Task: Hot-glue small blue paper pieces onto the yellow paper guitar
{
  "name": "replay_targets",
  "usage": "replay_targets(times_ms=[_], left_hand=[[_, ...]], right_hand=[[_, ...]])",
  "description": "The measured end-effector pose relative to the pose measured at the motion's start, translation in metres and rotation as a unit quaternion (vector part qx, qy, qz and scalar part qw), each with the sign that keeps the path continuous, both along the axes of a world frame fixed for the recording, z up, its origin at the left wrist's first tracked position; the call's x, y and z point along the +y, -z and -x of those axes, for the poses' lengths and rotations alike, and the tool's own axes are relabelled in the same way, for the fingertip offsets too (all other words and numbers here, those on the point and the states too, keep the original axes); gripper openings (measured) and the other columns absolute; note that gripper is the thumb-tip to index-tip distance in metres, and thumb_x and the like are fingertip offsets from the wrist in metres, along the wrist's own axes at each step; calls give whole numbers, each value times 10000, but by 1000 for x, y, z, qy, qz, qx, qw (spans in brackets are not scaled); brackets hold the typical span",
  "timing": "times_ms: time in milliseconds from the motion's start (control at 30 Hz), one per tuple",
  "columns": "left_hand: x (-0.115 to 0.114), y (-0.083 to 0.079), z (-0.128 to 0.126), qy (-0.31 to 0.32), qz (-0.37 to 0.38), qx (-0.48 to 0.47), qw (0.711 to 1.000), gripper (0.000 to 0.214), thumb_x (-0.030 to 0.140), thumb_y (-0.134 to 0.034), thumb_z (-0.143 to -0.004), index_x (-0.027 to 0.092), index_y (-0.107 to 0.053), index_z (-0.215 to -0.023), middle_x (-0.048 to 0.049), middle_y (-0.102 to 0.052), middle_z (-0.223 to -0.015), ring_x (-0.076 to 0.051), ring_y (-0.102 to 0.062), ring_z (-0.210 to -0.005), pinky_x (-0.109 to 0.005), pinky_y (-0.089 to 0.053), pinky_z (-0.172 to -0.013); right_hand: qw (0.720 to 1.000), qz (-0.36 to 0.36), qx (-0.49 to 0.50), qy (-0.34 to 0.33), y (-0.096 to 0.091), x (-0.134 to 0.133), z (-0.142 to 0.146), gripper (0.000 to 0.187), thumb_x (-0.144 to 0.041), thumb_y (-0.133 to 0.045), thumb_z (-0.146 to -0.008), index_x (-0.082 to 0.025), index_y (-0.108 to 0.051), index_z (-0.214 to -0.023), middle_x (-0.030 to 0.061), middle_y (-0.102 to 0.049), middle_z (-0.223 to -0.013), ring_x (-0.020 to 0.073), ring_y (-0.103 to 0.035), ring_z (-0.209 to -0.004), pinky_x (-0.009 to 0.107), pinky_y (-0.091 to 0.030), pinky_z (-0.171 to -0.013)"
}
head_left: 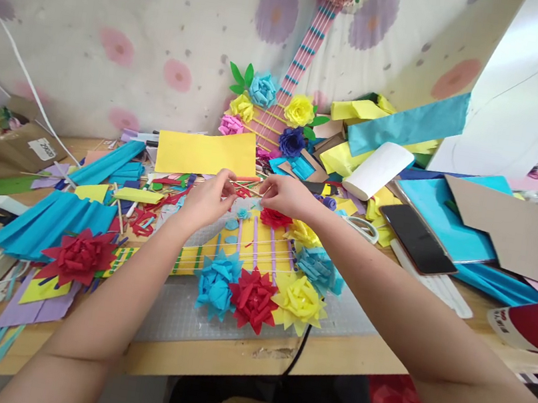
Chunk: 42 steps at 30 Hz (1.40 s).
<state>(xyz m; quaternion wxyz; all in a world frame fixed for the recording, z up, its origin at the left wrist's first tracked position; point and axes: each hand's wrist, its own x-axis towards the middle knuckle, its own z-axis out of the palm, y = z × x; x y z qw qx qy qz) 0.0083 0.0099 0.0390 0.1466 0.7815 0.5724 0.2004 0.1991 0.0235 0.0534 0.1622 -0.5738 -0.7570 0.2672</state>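
Note:
My left hand [209, 198] and my right hand [286, 196] meet over the middle of the table, fingertips pinched. Between them runs a thin tan stick [247, 189], its ends hidden by my fingers. Below my hands lies a yellow paper guitar [247, 242] with purple strips and white strings. Crepe-paper flowers edge it: a blue flower [217, 284], a red flower [254, 298] and a yellow flower [301, 299] along the front. Another red flower [79, 256] sits at its left end. Just behind my left hand is a yellow paper sheet [205, 153].
A pink paper guitar [295, 74] leans against the flowered wall covering. Scissors [362, 229], a phone [418, 238] and cardboard [522, 229] lie to the right, near a red cup [534, 323]. Blue crepe paper [56, 223] and scraps cover the left. A cutting mat [165, 317] lies underneath.

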Motion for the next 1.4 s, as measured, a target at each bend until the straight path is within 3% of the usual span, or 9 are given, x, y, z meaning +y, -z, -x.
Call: replay_targets(times_ms=[100,200,367,633,933,1167,1400], left_hand=[[6,10,-6,68,10,-3,998,197,258,-547,-834,194,-628,-1002,-60,-682,-1126,-206,-612,-1077,-327,-463,-938],[10,22,-18,117,40,25,992,239,265,-567,-818,179,-661,-1020,-75,-668,-1171,-233,-589,-1131,-356,-438,-992],[12,33,-27,100,40,77,991,223,222,-542,-805,175,-685,-970,-82,-698,-1076,-246,-624,-1040,-363,-474,-924],[5,26,-14,55,45,79,994,195,184,-555,-774,184,-706,-897,-62,-718,-991,-212,-659,-895,-312,-497,-839],[2,30,-5,65,29,69,995,195,218,-565,-793,191,-740,-875,-57,-723,-957,-202,-656,-869,-289,-497,-807],[2,31,-3,75,33,58,995,235,225,-539,-788,198,-747,-892,-57,-720,-963,-194,-656,-843,-286,-506,-782],[2,30,-4,69,40,57,995,231,239,-543,-790,192,-747,-888,-64,-718,-967,-198,-661,-842,-288,-506,-788]], right_hand=[[995,11,63,74,6,4,-9,153,-148,-643,-713,-164,-607,-860,31,-704,-856,157,-653,-792,232,-435,-645],[988,14,95,122,12,6,-13,158,-160,-640,-713,-168,-590,-863,27,-693,-848,162,-649,-791,243,-438,-652],[982,0,104,158,22,10,-11,247,-142,-636,-674,-180,-572,-910,13,-686,-861,166,-639,-798,256,-439,-671],[989,16,16,143,26,11,10,277,-191,-606,-713,-200,-576,-989,40,-695,-986,201,-638,-904,287,-458,-728],[988,-4,-106,117,30,10,31,281,-200,-590,-730,-198,-610,-1010,89,-683,-1073,249,-596,-1086,347,-444,-883],[990,4,-117,85,30,7,36,284,-225,-567,-757,-174,-610,-1034,127,-671,-1129,285,-570,-1132,392,-407,-928],[990,14,-113,80,31,8,38,276,-262,-577,-769,-175,-607,-1029,115,-683,-1116,257,-612,-1070,351,-424,-886]])
